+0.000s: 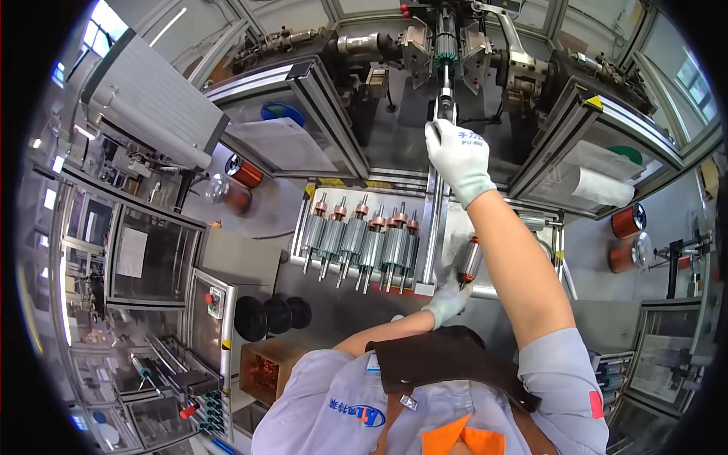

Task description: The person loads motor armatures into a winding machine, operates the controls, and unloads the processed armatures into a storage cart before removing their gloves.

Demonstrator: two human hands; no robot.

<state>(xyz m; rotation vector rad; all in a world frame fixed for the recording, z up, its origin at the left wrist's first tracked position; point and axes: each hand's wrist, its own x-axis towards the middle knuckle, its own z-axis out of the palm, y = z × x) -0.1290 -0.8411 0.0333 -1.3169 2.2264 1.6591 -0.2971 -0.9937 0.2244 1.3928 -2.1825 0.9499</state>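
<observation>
At two o'clock the right hand [460,155] is up at a rod [446,95], below the machine's green-ended core [446,47] at one o'clock; its fingers curl in, but whether they close on the rod I cannot tell; towards five o'clock the left hand [449,303] has its fingers closed on a tilted wound rotor's [471,260] lower end; bare rotors [352,236] lie at nine o'clock from it.
</observation>
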